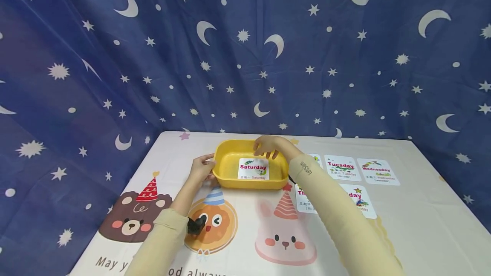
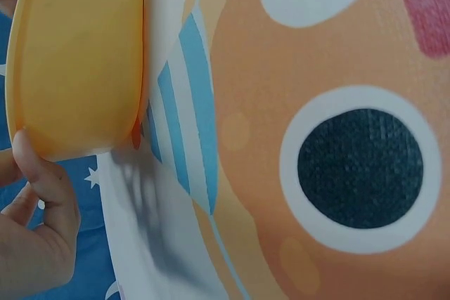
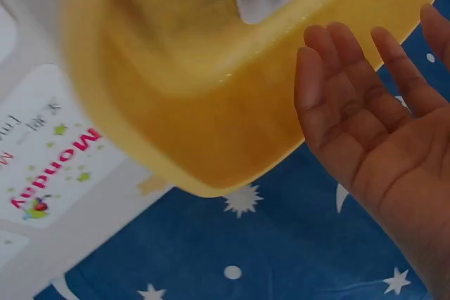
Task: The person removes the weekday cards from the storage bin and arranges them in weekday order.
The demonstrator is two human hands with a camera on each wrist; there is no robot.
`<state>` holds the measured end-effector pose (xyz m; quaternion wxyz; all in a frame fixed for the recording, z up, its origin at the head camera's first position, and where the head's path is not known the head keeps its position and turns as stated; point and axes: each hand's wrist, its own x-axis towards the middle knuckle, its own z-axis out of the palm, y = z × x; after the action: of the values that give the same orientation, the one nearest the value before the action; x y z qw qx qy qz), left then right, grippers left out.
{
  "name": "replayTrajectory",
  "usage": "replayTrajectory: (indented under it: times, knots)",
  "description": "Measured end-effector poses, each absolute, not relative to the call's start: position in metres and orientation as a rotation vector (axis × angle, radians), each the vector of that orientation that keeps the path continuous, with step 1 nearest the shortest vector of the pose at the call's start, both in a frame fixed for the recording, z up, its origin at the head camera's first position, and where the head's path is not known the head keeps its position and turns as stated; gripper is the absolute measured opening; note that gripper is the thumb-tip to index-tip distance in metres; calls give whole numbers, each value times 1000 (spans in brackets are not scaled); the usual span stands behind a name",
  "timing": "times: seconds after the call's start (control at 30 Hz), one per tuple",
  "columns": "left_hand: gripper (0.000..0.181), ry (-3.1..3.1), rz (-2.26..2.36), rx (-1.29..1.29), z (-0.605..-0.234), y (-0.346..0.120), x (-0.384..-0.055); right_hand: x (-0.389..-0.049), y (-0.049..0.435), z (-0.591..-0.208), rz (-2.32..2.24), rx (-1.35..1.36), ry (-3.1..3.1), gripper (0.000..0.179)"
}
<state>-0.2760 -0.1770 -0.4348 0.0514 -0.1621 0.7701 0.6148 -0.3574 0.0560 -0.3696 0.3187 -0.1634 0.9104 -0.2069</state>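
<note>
A yellow plastic tray (image 1: 226,178) stands at the back of the table. Its left end is pinched by the left hand (image 1: 201,168), the thumb at the rim in the left wrist view. Inside the tray lies a white card (image 1: 253,168) reading "Saturday". Above the tray's right rear part, the right hand (image 1: 268,145) holds nothing; its fingers are loosely bent and spread near the far rim. Right of the tray lie more day cards: the Tuesday card (image 1: 342,168), the Wednesday card (image 1: 378,171) and the Monday card (image 3: 53,149). Others are partly hidden by the right sleeve.
A white tablecloth (image 1: 418,225) printed with a bear, a rabbit and a round smiling face covers the table. Behind it hangs a dark blue curtain (image 1: 238,84) with white moons and stars. The right forearm (image 1: 341,212) reaches across the lower card row.
</note>
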Motion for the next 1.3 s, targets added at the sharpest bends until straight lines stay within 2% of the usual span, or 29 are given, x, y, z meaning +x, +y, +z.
replayTrajectory:
  times: [0.53,0.8,1.07,1.3]
  knots:
    - [41,2338,1885,-500,-432,-172,-275,-376,28,-386,-119,-654,2485,26]
    - [41,2328,1899,-501,-434,-174,-276,-378,25,-403,60,-750,2529,27]
    - [41,2326,1894,-506,-435,-175,-277,-377,17,-410,152,-947,2514,38]
    - [41,2336,1891,-529,-435,-175,-276,-372,10,-409,289,-974,2525,37]
